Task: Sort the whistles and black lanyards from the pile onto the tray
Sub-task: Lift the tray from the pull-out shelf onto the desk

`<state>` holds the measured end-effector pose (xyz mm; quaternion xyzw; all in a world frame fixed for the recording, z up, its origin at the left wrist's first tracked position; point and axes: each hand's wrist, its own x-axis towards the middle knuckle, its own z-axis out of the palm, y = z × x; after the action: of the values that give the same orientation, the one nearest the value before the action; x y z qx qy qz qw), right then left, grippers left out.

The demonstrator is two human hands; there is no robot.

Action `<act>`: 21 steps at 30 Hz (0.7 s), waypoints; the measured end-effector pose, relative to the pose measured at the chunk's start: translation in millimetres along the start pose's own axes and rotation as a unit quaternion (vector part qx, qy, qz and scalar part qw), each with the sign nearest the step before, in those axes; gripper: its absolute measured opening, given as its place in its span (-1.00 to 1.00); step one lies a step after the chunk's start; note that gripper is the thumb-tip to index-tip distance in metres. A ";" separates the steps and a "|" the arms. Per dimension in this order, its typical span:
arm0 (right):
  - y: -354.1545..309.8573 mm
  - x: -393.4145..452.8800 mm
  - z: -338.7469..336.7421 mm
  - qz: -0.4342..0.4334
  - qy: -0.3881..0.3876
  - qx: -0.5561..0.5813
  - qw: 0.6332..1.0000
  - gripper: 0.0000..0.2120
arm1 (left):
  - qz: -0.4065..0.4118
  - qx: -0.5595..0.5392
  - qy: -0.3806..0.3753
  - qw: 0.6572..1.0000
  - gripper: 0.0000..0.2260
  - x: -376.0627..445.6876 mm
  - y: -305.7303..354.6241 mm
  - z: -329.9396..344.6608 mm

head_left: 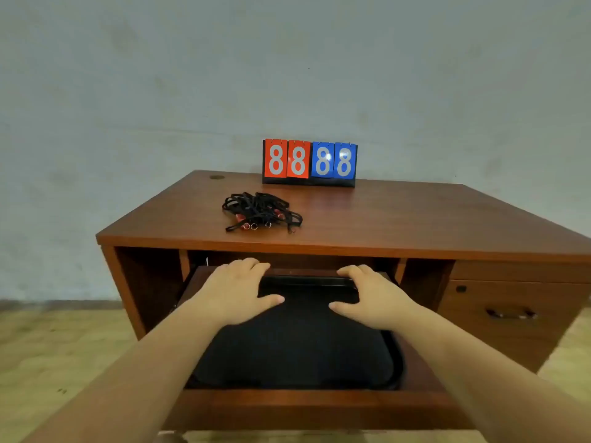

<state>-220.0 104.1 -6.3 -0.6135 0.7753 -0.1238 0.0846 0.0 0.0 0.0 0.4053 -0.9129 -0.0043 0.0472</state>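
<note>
The black tray [297,340] is seen lying in the pulled-out shelf [319,407] under the surface [383,219], and it is touched at its far corners by the left hand [238,290] and the right hand [372,295], each laid flat with fingers relaxed and thumb spread inward, clamped on nothing. The step in hand is judged to be lifting the tray out; it would be done well if both far corners were gripped evenly, the tray kept level and drawn toward the body so that it clears the shelf's front lip, then set on the surface just beside the pile [260,212]. 1 tray and 1 tangled pile of black lanyards are counted; about 4 metal rings and 2 or 3 red whistle bodies show, the rest being hidden. 1 scoreboard [309,163] with 4 digits stands behind, well apart from the pile
</note>
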 end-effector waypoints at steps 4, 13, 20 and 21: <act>11.2 -5.0 6.4 0.051 -0.017 -0.020 0.998 -0.31 | -0.064 0.014 -0.042 0.997 -0.28 -6.9 -15.7 14.3; 37.7 7.1 39.2 0.156 -0.047 -0.014 0.986 -0.18 | -0.215 -0.054 -0.150 0.964 -0.12 -18.3 -42.8 63.0; 52.7 12.3 46.4 0.230 -0.043 0.052 0.971 -0.18 | -0.236 -0.108 -0.146 0.955 -0.07 -11.5 -45.9 62.3; 54.0 11.6 47.3 0.226 -0.045 0.063 0.971 -0.18 | -0.237 -0.117 -0.144 0.954 -0.07 -10.6 -46.3 62.1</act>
<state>-259.6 100.3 -67.2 -0.4206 0.8800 -0.1221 0.1840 35.7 -25.1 -64.9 0.5968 -0.7809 -0.1800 -0.0399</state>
